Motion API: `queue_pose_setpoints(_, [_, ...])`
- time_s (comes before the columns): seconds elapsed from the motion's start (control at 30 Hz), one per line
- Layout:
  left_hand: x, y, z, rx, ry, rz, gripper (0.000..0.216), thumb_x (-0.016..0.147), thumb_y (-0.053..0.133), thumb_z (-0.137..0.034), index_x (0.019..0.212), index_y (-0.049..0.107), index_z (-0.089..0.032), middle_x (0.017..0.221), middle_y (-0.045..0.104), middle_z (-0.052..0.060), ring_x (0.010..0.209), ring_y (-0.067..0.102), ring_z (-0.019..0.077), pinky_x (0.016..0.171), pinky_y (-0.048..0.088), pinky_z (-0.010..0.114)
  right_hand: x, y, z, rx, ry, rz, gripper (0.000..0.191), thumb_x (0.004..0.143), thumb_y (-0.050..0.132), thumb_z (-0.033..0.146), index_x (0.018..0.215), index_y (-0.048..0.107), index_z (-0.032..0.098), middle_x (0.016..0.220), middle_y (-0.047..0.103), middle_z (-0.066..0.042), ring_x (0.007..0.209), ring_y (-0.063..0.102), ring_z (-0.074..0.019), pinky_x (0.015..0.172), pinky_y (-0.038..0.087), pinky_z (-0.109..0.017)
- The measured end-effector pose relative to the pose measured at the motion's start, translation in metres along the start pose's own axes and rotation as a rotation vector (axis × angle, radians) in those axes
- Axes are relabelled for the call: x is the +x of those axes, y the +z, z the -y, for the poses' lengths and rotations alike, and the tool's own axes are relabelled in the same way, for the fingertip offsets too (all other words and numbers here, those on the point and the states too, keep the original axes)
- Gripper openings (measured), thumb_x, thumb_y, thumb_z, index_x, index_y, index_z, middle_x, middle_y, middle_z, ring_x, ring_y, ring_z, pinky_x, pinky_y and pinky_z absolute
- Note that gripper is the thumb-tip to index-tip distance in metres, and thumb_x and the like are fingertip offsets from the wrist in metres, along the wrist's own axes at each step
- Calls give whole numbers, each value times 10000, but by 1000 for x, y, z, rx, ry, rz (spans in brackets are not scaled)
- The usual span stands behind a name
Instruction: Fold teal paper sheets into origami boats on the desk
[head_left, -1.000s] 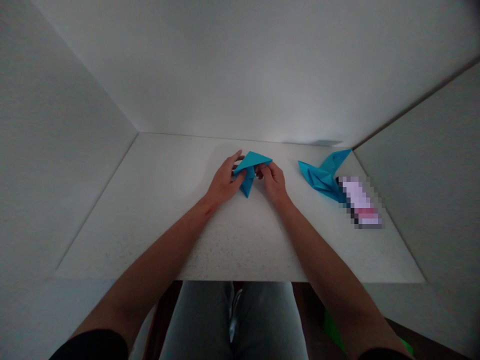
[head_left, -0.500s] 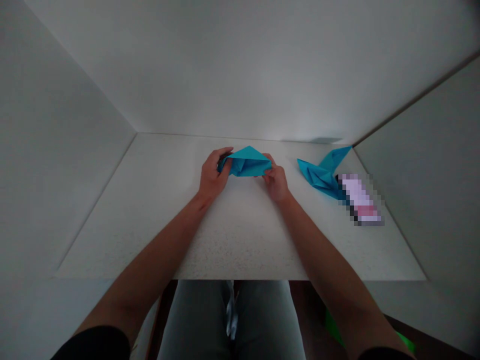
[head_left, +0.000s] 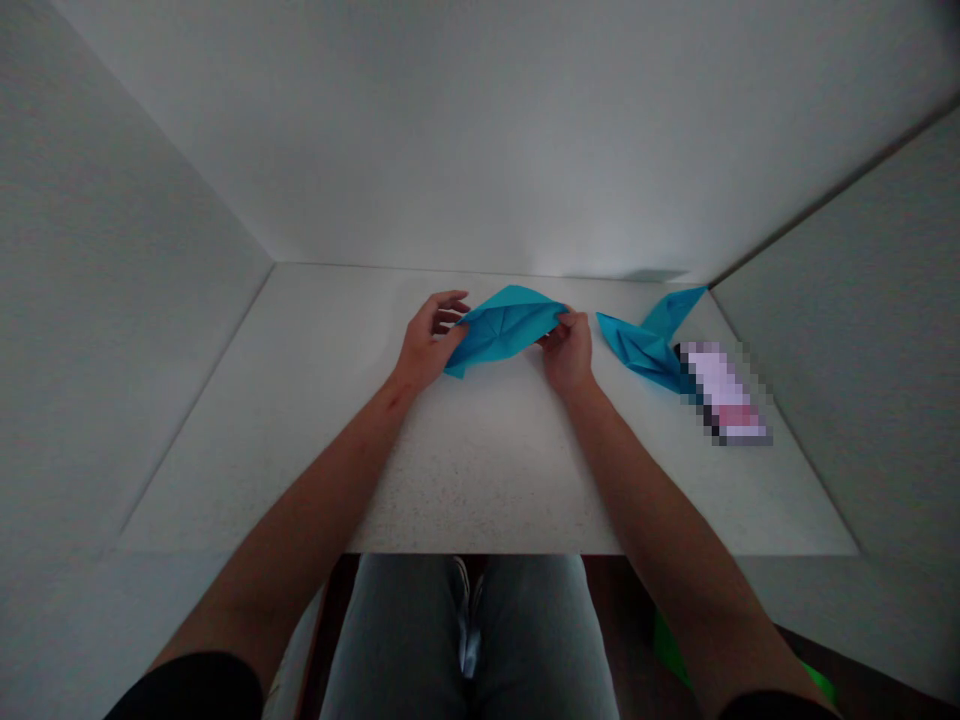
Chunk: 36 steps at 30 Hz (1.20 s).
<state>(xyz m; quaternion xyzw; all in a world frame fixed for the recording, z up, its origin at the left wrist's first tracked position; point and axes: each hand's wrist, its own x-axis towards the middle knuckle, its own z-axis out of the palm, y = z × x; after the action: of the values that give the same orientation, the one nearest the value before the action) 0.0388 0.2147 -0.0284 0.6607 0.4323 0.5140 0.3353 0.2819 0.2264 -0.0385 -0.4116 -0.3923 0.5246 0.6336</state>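
A folded piece of blue paper is held between my two hands over the white table, its creased inner side turned up toward me. My right hand pinches its right end between thumb and fingers. At the left end, my left hand has its thumb on the paper, with the upper fingers spread away from it; the lower fingers are partly hidden. A small flap of the paper sticks out below the left thumb.
A second folded blue paper shape with pointed ends lies right of my right hand. Next to it is a phone with a blurred screen. Pale walls rise behind and beside the white tabletop.
The folded paper has been turned and spread wider, showing more of its creased face. My right hand has moved right with its end; the left hand's fingers have loosened.
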Motion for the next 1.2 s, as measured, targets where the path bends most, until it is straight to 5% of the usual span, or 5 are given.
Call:
queue_pose_setpoints(0.2, [-3, 4, -4, 83, 35, -32, 411, 959, 714, -357, 1350, 620, -266, 1157, 796, 73, 1021, 778, 207, 917, 624, 383, -5, 10, 8, 86, 41, -15, 345, 770, 712, 576, 756, 573, 261, 675, 628, 14, 621, 607, -169, 501, 535, -260])
queue_pose_setpoints(0.43, [-9, 12, -9, 91, 310, 51, 680, 942, 796, -384, 1498, 413, -301, 1671, 486, 186, 1506, 572, 325, 1075, 610, 500, -12, 12, 4, -39, 28, 241, 276, 725, 722, 502, 696, 661, 234, 635, 627, -1, 569, 569, -170, 537, 552, -321])
queue_pose_setpoints(0.57, [-9, 13, -14, 117, 437, 104, 123, 1074, 559, -224, 1154, 646, -257, 1545, 569, 119, 1436, 621, 247, 1193, 549, 522, -12, 11, 2, -75, 54, 289, 291, 737, 724, 509, 697, 635, 235, 636, 607, 7, 586, 570, -170, 592, 561, -336])
queue_pose_setpoints(1.0, [-17, 18, -30, 383, 351, -3, 293, 1052, 622, -249, 1333, 702, -251, 1500, 665, 111, 1324, 689, 233, 1175, 569, 451, -22, 21, 7, -401, -177, 331, 482, 877, 805, 686, 1094, 710, 267, 1022, 730, -29, 929, 662, -212, 883, 576, -380])
queue_pose_setpoints(1.2, [-16, 15, -37, 453, 280, -102, 252, 968, 778, -331, 1191, 689, -253, 1285, 754, 79, 1209, 726, 246, 1068, 600, 413, -23, 20, 10, -543, -300, 443, 490, 933, 719, 739, 887, 709, 251, 820, 626, -1, 743, 553, -165, 686, 480, -319])
